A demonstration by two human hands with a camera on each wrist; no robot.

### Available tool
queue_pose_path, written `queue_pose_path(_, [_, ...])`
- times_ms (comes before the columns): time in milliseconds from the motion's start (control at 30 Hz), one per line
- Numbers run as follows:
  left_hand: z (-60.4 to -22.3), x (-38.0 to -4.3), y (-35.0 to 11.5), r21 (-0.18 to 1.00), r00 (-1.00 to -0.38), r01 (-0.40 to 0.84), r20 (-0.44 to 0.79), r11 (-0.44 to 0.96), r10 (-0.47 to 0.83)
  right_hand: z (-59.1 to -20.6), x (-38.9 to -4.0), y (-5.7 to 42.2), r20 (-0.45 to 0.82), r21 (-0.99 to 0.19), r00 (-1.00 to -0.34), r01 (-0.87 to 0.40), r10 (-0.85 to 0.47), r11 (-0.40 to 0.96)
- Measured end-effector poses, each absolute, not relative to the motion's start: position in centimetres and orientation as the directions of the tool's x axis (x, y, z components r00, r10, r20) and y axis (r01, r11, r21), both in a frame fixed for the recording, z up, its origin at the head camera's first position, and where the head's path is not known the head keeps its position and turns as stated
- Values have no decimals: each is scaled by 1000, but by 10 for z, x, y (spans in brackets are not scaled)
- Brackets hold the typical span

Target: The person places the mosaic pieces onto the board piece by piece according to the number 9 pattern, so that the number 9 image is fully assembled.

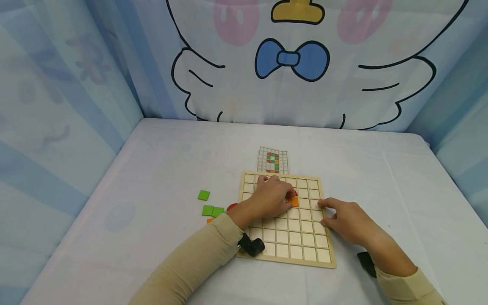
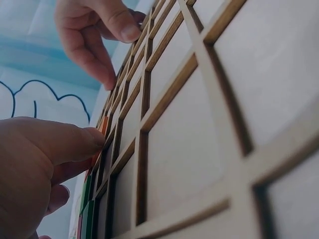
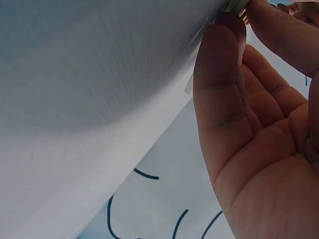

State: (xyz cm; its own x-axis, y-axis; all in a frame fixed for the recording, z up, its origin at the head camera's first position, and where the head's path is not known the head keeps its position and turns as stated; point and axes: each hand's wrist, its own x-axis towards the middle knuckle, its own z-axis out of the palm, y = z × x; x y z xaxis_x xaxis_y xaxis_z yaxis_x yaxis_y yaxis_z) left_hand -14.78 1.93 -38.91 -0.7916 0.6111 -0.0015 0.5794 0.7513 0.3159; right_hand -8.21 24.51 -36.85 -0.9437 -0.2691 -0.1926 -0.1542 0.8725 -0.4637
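A wooden grid board (image 1: pixel 301 239) lies on the white table. Over its upper middle reaches my left hand (image 1: pixel 268 197), with thumb and index finger pinching an orange square tile (image 1: pixel 295 202) at one of the cells. A bit of a red piece (image 1: pixel 295 193) shows just above that tile. Green tiles (image 2: pixel 87 214) sit in the grid near the left hand in the left wrist view; in the head view the hand hides them. My right hand (image 1: pixel 347 218) holds the board's right edge between thumb and fingers, seen close up in the right wrist view (image 3: pixel 264 114).
Left of the board lie loose pieces: a green tile (image 1: pixel 203 195), more green tiles (image 1: pixel 207 210), a red piece (image 1: pixel 231 206) and an orange one (image 1: pixel 210 220) partly behind the sleeve. A pattern card (image 1: pixel 283 157) with a coloured figure lies beyond the board's far edge.
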Motion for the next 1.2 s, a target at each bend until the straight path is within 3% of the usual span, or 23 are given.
queue_pose_path(667, [-373,-147,5,390,-805,536,-30,749,592,-369,-82,244,-180,-444,-944,-172,-275,879])
queue_pose_path(1200, [-365,-146,-33,394,-838,512,36,763,544,-370,-83,245,-180,-453,-943,-174,-281,875])
